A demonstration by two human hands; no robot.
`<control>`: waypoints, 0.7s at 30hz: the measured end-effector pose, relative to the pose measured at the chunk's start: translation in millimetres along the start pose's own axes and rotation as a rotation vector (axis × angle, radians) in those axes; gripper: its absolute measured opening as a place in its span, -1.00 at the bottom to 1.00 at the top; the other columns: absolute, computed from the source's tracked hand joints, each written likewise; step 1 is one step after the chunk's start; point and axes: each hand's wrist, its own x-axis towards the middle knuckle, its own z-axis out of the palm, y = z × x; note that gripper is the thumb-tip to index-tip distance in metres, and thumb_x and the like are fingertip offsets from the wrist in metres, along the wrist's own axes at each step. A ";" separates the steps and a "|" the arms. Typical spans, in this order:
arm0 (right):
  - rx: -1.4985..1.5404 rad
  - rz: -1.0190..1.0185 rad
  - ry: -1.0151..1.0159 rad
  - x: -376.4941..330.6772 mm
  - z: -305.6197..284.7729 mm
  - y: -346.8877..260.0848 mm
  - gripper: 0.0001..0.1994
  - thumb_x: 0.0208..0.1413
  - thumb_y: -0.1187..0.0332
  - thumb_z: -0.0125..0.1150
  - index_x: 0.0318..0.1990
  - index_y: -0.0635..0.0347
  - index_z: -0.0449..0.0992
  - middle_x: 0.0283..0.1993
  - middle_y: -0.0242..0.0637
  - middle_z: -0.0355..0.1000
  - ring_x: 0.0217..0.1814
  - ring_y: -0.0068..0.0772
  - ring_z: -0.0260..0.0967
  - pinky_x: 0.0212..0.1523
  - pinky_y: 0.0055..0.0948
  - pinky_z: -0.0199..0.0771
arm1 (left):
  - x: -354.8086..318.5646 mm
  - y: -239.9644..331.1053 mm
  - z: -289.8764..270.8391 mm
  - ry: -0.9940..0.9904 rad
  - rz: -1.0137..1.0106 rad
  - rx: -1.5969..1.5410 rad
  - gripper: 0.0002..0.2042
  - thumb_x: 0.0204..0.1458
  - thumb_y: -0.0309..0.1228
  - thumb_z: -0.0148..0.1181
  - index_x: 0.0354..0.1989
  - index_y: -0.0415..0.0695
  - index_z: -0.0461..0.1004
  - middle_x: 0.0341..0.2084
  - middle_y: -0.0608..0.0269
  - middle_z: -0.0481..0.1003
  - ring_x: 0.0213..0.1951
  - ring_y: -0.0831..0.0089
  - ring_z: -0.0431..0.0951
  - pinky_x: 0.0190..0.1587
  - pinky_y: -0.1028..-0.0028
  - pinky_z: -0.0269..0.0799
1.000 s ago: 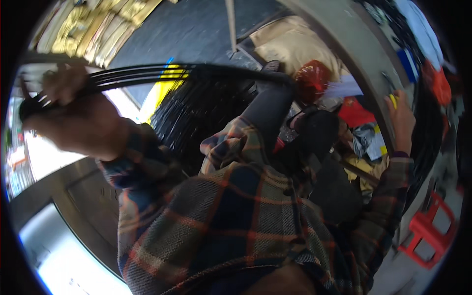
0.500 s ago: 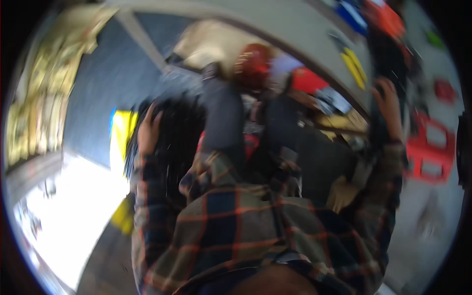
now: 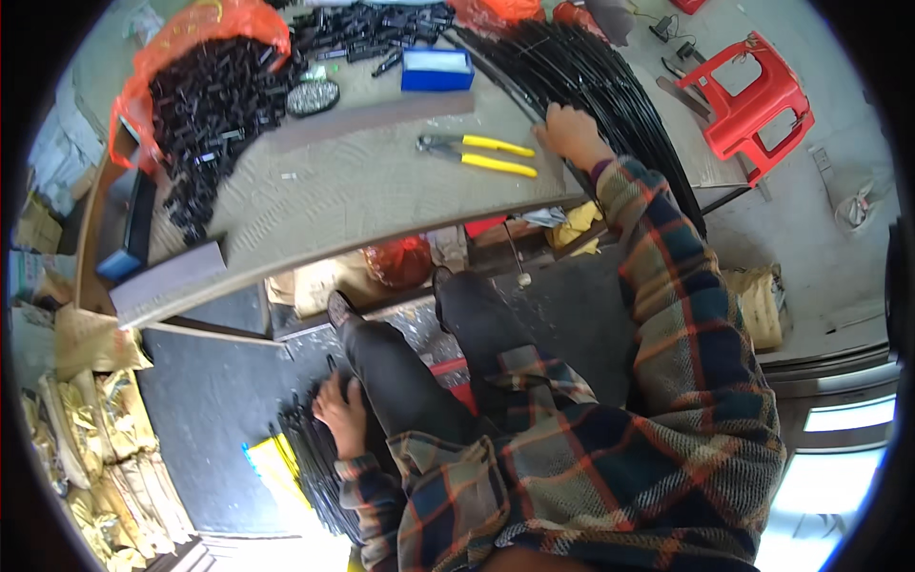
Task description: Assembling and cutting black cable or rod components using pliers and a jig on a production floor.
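My right hand (image 3: 572, 133) reaches up to the workbench (image 3: 362, 200) and its fingers curl over a long bundle of thin black rods (image 3: 610, 86) that runs along the bench's right end. Low beside my left leg, my left hand (image 3: 338, 415) closes on the top of a second bundle of black rods (image 3: 310, 467) lying on the dark floor. Yellow-handled pliers (image 3: 477, 153) lie on the bench just left of my right hand. I sit in a plaid shirt and dark trousers, with both feet under the bench.
A heap of small black parts (image 3: 205, 95) spills from an orange bag at the bench's far left, near a blue box (image 3: 437, 69) and a grey bar (image 3: 372, 112). A red plastic stool (image 3: 753, 91) stands at the right. Yellowish sacks (image 3: 86, 448) are piled on the left.
The view has swung down to the bench. My left hand, which held the rods up high, has come down beside my leg. My right hand has moved onto the rods on the bench.
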 end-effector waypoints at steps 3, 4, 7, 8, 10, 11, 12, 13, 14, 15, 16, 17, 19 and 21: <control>0.038 -0.012 0.049 -3.8 7.5 7.2 -0.55 -0.09 0.23 0.14 -0.13 0.43 0.29 -0.29 0.10 0.42 -0.22 -0.01 0.44 -0.24 -0.20 0.47 | -6.3 28.3 -6.3 -0.090 0.072 -0.049 -0.62 -0.04 -0.21 0.12 -0.06 -0.12 0.39 -0.21 0.13 0.44 -0.10 0.18 0.38 0.04 0.13 0.07; 0.026 -0.022 0.012 -0.4 10.0 13.1 -0.60 -0.08 0.28 0.10 -0.14 0.41 0.27 -0.25 0.11 0.39 -0.21 0.04 0.42 -0.21 -0.17 0.45 | -9.5 37.1 -6.7 -0.065 0.089 -0.076 -0.64 -0.04 -0.22 0.12 -0.08 -0.12 0.40 -0.22 0.11 0.44 -0.10 0.18 0.38 0.04 0.14 0.07; 0.072 0.026 -0.015 11.6 17.1 11.1 -0.63 -0.13 0.43 0.05 -0.13 0.41 0.22 -0.24 0.14 0.38 -0.17 0.07 0.39 -0.16 -0.18 0.43 | -19.4 50.7 -13.6 -0.003 0.112 -0.064 -0.64 -0.03 -0.22 0.12 -0.09 -0.13 0.40 -0.22 0.11 0.44 -0.10 0.18 0.39 0.03 0.15 0.09; 0.169 0.077 -0.014 16.3 17.1 8.4 -0.63 -0.15 0.40 0.08 -0.15 0.42 0.27 -0.25 0.14 0.39 -0.15 0.05 0.39 -0.16 -0.20 0.42 | -22.1 59.3 -14.0 -0.001 0.130 -0.052 -0.64 -0.03 -0.22 0.12 -0.09 -0.13 0.40 -0.22 0.11 0.44 -0.10 0.18 0.39 0.03 0.15 0.09; 0.285 0.124 0.006 27.2 16.1 16.2 -0.62 -0.17 0.38 0.10 -0.17 0.42 0.31 -0.26 0.14 0.40 -0.13 0.02 0.39 -0.16 -0.23 0.42 | -21.4 76.2 -16.9 -0.014 0.192 0.026 -0.65 -0.03 -0.23 0.11 -0.09 -0.13 0.40 -0.22 0.12 0.44 -0.11 0.19 0.40 0.02 0.18 0.11; 0.422 0.153 0.014 29.2 15.7 23.9 -0.63 -0.19 0.33 0.12 -0.21 0.41 0.36 -0.26 0.12 0.41 -0.15 -0.01 0.40 -0.18 -0.24 0.42 | -17.9 81.4 -20.7 -0.004 0.200 0.038 -0.65 -0.03 -0.23 0.11 -0.09 -0.13 0.40 -0.22 0.12 0.44 -0.11 0.19 0.40 0.02 0.18 0.11; 0.558 0.174 0.014 27.2 12.5 26.5 -0.63 -0.21 0.29 0.14 -0.26 0.39 0.41 -0.26 0.09 0.43 -0.17 -0.04 0.41 -0.20 -0.26 0.42 | -18.5 87.8 -25.2 -0.046 0.217 -0.009 -0.66 -0.02 -0.23 0.11 -0.10 -0.13 0.40 -0.21 0.12 0.44 -0.11 0.19 0.40 0.01 0.19 0.11; 0.569 0.171 0.015 26.6 9.3 28.6 -0.63 -0.21 0.29 0.14 -0.26 0.39 0.41 -0.26 0.09 0.43 -0.17 -0.04 0.41 -0.20 -0.26 0.42 | -18.8 93.5 -27.7 -0.088 0.232 -0.057 -0.67 -0.02 -0.24 0.11 -0.10 -0.13 0.40 -0.21 0.12 0.44 -0.11 0.19 0.39 0.01 0.20 0.11; 0.648 0.181 -0.053 27.0 5.6 32.6 -0.62 -0.24 0.24 0.17 -0.29 0.39 0.44 -0.28 0.05 0.44 -0.25 -0.05 0.43 -0.23 -0.26 0.42 | -18.9 98.2 -27.3 -0.117 0.235 -0.116 -0.69 -0.02 -0.26 0.11 -0.13 -0.12 0.41 -0.20 0.11 0.42 -0.10 0.19 0.38 0.00 0.21 0.11; 0.727 0.199 -0.119 25.7 0.7 36.6 -0.60 -0.27 0.19 0.19 -0.32 0.38 0.46 -0.31 0.01 0.45 -0.33 -0.06 0.45 -0.26 -0.26 0.42 | -20.3 99.7 -26.5 -0.115 0.241 -0.107 -0.69 -0.02 -0.26 0.11 -0.13 -0.12 0.41 -0.20 0.11 0.42 -0.10 0.19 0.38 0.00 0.21 0.11; 0.709 0.177 -0.205 29.8 -0.3 40.1 -0.67 -0.16 0.24 0.15 -0.35 0.38 0.45 -0.45 -0.04 0.46 -0.54 -0.17 0.44 -0.44 -0.34 0.45 | -22.6 100.8 -24.1 -0.110 0.266 -0.070 -0.69 -0.03 -0.26 0.12 -0.13 -0.12 0.42 -0.19 0.12 0.42 -0.09 0.19 0.38 0.00 0.21 0.11; 0.716 0.182 -0.202 29.3 3.2 40.2 -0.67 -0.16 0.24 0.15 -0.35 0.38 0.45 -0.45 -0.04 0.46 -0.54 -0.17 0.44 -0.44 -0.34 0.45 | -24.5 102.9 -22.5 -0.106 0.291 -0.034 -0.70 -0.03 -0.26 0.12 -0.14 -0.11 0.43 -0.19 0.12 0.42 -0.08 0.19 0.37 0.00 0.21 0.11; 1.390 0.246 -0.348 22.1 5.2 30.5 -0.80 -0.04 0.34 0.04 -0.44 0.34 0.43 -0.58 -0.15 0.44 -0.66 -0.34 0.40 -0.63 -0.51 0.37 | -28.3 108.5 -20.4 -0.105 0.291 -0.045 -0.70 -0.05 -0.25 0.14 -0.16 -0.11 0.44 -0.19 0.13 0.41 -0.08 0.18 0.37 0.00 0.22 0.12; 1.494 0.246 -0.326 7.1 -0.9 21.5 -0.82 0.05 0.38 0.00 -0.54 0.25 0.37 -0.65 -0.30 0.37 -0.73 -0.52 0.31 -0.76 -0.63 0.22 | -27.5 114.2 -19.7 -0.125 0.314 -0.019 -0.70 -0.05 -0.25 0.14 -0.16 -0.11 0.45 -0.21 0.10 0.42 -0.06 0.15 0.35 0.00 0.22 0.12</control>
